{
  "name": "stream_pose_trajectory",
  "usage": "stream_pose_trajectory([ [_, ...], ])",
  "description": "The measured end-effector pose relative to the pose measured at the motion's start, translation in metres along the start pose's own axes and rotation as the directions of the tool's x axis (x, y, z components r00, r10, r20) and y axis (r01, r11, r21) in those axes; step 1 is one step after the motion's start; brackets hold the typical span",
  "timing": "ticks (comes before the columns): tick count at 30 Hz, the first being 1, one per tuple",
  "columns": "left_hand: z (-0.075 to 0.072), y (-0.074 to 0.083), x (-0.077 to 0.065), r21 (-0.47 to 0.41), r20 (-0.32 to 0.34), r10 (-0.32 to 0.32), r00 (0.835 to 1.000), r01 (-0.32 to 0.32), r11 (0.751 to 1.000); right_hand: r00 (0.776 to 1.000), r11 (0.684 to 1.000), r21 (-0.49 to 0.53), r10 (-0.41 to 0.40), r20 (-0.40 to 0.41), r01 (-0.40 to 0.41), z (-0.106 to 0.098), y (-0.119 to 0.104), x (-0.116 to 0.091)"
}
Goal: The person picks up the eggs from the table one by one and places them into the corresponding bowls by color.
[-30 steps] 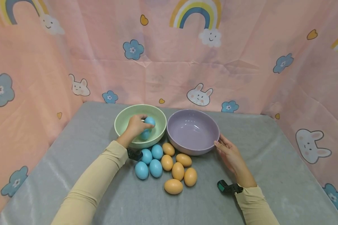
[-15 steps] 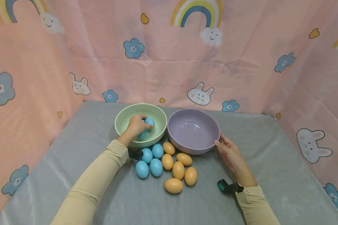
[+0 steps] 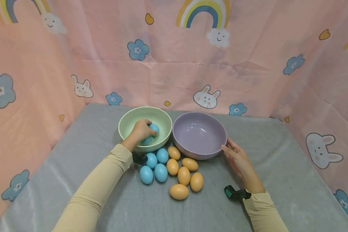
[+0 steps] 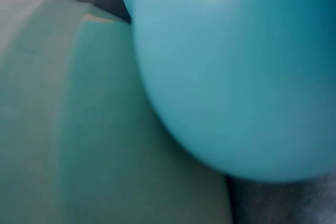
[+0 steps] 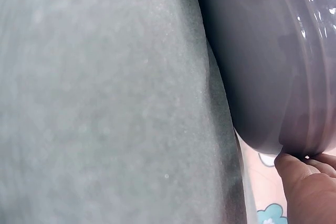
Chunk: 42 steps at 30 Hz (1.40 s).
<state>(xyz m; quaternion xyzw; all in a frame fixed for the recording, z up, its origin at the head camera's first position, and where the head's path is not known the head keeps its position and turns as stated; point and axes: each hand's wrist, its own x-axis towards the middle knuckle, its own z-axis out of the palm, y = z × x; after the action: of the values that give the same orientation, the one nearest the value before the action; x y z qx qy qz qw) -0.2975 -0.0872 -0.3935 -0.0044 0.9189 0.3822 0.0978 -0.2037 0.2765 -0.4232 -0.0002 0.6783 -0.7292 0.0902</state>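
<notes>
In the head view my left hand point(image 3: 140, 129) reaches into the light green bowl point(image 3: 127, 121) and pinches a blue egg point(image 3: 154, 128) between thumb and fingers. Another blue egg point(image 3: 146, 140) lies in the bowl below it, partly hidden by the hand. My right hand point(image 3: 237, 158) rests against the right outer side of the purple bowl point(image 3: 198, 132), fingers fairly straight. In the right wrist view the thumb and fingers point(image 5: 302, 174) touch that bowl's outer wall point(image 5: 252, 72). A blue egg point(image 4: 231, 77) close to the camera fills much of the left wrist view, beside the green bowl point(image 4: 105, 119).
Several blue eggs point(image 3: 146, 174) lie on the grey cloth point(image 3: 208, 212) in front of the green bowl. Several orange eggs point(image 3: 184, 176) lie right of them, before the purple bowl. The two bowls stand side by side. A pink patterned curtain point(image 3: 168, 77) surrounds the table's back and sides.
The blue egg in my left hand has sunk slightly lower in the green bowl. The egg beneath it has shifted a little left. My right hand stays at the purple bowl.
</notes>
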Motion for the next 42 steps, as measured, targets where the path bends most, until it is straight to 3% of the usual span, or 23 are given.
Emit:
stream_pose_trajectory([
  [6,0.000,0.002,0.002,0.006,-0.014,0.013,1.000,-0.013,1.000,1.000,1.000,-0.011,0.000,0.003,0.000,-0.001,-0.001,-0.002],
  [12,-0.006,0.004,-0.006,-0.085,-0.057,0.064,0.996,-0.069,0.994,1.000,1.000,-0.009,-0.001,0.003,0.001,0.000,-0.002,-0.002],
  [17,-0.015,0.003,-0.022,-0.172,-0.066,0.133,0.989,-0.142,0.975,1.000,1.000,0.002,-0.001,0.010,0.001,0.002,0.000,-0.001],
  [21,-0.021,0.003,-0.040,-0.245,-0.049,0.158,0.986,-0.165,0.955,1.000,1.000,0.000,-0.007,0.006,0.007,0.001,0.001,0.000],
  [31,-0.022,-0.003,-0.074,-0.347,-0.067,0.237,0.969,-0.245,0.905,1.000,1.000,-0.004,-0.012,0.012,0.012,0.000,0.001,-0.001],
  [37,-0.022,-0.011,-0.094,-0.412,-0.057,0.257,0.965,-0.257,0.874,1.000,1.000,-0.002,-0.005,0.011,0.005,0.000,0.001,-0.001],
  [42,-0.021,-0.021,-0.108,-0.420,-0.037,0.248,0.968,-0.240,0.875,1.000,1.000,0.007,-0.001,0.007,0.001,-0.001,0.001,0.000],
])
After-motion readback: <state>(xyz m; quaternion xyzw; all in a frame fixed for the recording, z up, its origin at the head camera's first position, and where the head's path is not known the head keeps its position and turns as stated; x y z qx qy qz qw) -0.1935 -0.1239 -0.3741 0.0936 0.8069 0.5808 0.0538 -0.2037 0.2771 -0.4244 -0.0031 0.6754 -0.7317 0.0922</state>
